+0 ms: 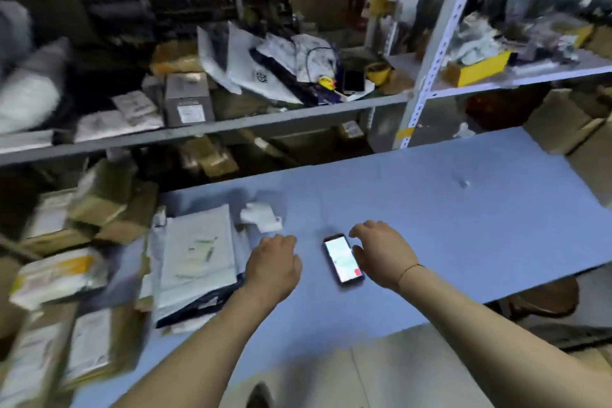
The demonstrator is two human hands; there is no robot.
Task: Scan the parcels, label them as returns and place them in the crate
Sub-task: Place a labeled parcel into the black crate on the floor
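Parcels: soft white mailer bags [198, 242] lay stacked at the table's [447, 209] left end, beside the left hand.
Phone: a lit phone [343, 259] lay flat between the hands.
Left hand [273, 263]: fingers curled under, seemingly holding nothing, though blur hid them.
Right hand [381, 253]: spread, hovering just beside the phone, holding nothing.
Handling: the mailers looked light, floppy and slick; best pinched at an edge.

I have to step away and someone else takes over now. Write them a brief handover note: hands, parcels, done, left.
Left hand: loosely curled, holding nothing, beside the parcel stack.
Right hand: open over the lit phone on the blue table, not gripping it.
Done: nothing visible; no label or crate in view.
Left: pick up the phone, scan, label, crate each parcel.
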